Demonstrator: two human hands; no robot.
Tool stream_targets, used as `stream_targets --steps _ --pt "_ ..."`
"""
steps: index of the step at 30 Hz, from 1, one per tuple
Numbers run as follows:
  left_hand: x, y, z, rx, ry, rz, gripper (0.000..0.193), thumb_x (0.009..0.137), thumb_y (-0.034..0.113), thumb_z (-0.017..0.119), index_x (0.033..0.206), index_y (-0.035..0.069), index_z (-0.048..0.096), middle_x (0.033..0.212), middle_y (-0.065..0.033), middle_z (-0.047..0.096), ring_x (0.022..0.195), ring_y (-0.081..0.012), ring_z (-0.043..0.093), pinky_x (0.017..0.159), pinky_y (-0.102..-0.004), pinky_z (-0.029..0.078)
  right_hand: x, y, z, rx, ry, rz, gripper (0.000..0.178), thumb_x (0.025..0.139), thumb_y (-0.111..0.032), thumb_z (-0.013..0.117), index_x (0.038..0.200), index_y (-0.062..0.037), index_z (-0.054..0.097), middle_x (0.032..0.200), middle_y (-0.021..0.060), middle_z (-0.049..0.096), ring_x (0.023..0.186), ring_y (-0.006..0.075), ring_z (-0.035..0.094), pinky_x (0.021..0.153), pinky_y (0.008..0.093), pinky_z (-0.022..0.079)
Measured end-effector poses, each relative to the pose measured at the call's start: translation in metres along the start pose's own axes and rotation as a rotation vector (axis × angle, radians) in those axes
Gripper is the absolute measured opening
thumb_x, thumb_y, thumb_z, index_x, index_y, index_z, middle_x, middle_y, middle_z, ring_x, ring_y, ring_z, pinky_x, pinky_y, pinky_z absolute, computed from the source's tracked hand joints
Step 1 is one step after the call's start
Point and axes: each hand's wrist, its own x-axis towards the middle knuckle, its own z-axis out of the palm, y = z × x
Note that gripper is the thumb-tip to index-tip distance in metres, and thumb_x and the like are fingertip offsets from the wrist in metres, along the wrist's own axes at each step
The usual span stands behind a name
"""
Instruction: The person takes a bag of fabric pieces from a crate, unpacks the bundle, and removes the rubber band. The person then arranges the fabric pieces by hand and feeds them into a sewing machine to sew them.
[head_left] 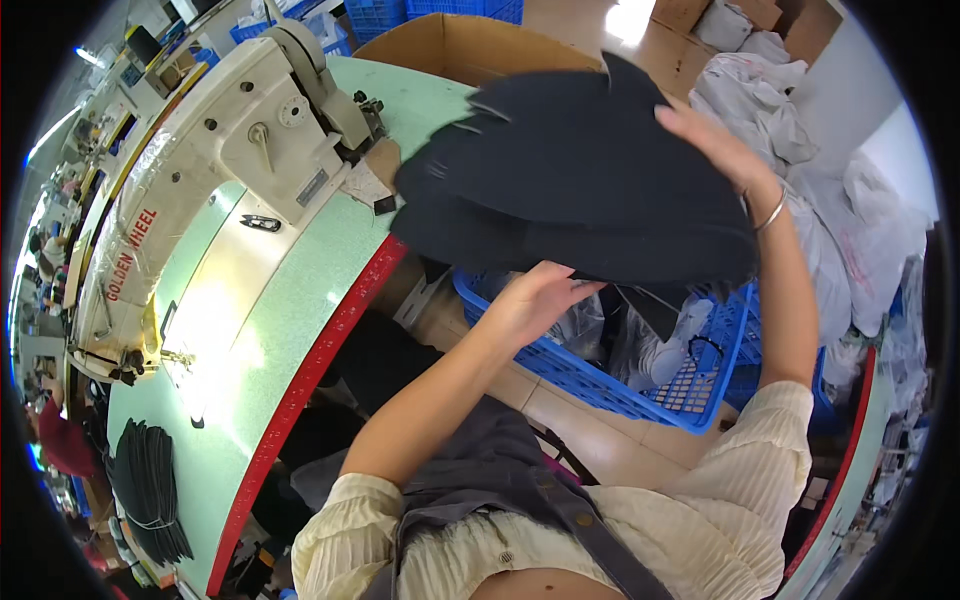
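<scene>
Dark fabric stack (570, 180), raised close to the camera, fills the upper centre and right of centre. Layers fan out in stepped, pointed edges toward its left side; one tip stands up at the top.

Right hand (712, 145): closed on the upper right edge of the stack, some fingers hidden; thin bracelet (770, 208) at the wrist. Left hand (540, 305): at the stack's lower edge, centre of frame, thumb and fingers partly apart; cannot tell whether it grips or only supports.

Below the stack, right of centre: blue plastic basket (600, 375) containing clear bags and dark pieces, partly covered by the stack. Tiled floor (600, 430) shows beneath.

Left half: pale green worktable (300, 290) with a red front edge. Cream sewing machine (250, 130) stands on it, upper left; small snips (260, 222) lie on its pale bed. Lower left of the tabletop: bundle of dark strips (150, 490), tied round.

Top centre, behind the stack: open cardboard box (470, 45). Right side: filled white plastic bags (830, 210), piled. Bottom: wearer's cream top (710, 470) and dark grey overalls.
</scene>
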Motion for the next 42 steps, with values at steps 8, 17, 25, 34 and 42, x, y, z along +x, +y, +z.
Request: stream_targets --steps 8,17,25,34,42 --pt "-0.102 -0.075 -0.086 -0.085 0.564 -0.643 0.045 0.097 0.026 0.05 0.135 0.003 0.045 0.136 -0.0143 0.051 0.123 -0.0293 0.052 0.104 -0.0403 0.04 -0.009 0.318 0.14 -0.463 -0.258 0.41 0.103 0.075 -0.053 0.072 0.148 0.0006 0.024 0.152 0.026 0.025 0.143 0.0348 0.022 0.117 0.0365 0.016" --pt "-0.223 0.098 -0.024 0.337 0.722 -0.643 0.043 0.097 0.021 0.051 0.135 0.001 0.046 0.128 -0.0157 0.058 0.117 -0.0258 0.057 0.1 -0.0364 0.043 0.007 0.252 0.213 -0.926 0.229 -0.142 0.067 0.089 -0.035 0.058 0.147 -0.0152 0.032 0.154 0.0169 0.025 0.14 0.0376 0.024 0.109 0.0601 0.022" --pt "-0.367 0.185 0.073 0.778 0.702 -0.099 0.039 0.096 0.015 0.056 0.132 0.001 0.049 0.12 -0.0118 0.062 0.112 -0.0167 0.057 0.096 -0.031 0.043 -0.007 0.28 0.2 -0.963 0.163 -0.243 0.058 0.089 -0.021 0.056 0.141 -0.0028 0.041 0.144 0.024 0.039 0.131 0.0405 0.038 0.104 0.0512 0.031" --pt "-0.646 0.302 0.122 1.858 2.178 0.704 0.025 0.092 0.024 0.058 0.099 0.001 0.063 0.092 -0.0101 0.066 0.091 -0.0198 0.062 0.084 -0.0317 0.047 -0.015 0.093 0.253 -0.63 0.564 -0.656 0.024 0.09 -0.009 0.054 0.11 0.0019 0.063 0.104 0.0173 0.065 0.095 0.0338 0.062 0.089 0.0421 0.048" --pt "-0.636 0.383 0.089 1.654 2.159 -0.377 0.095 0.076 0.083 0.042 0.126 0.004 0.058 0.123 -0.0193 0.061 0.116 -0.0351 0.056 0.099 -0.0381 0.041 0.046 -0.056 0.375 -0.137 -0.119 -1.042 0.031 0.081 0.008 0.047 0.11 0.0059 0.06 0.106 0.0181 0.062 0.095 0.0332 0.06 0.086 0.0413 0.047"
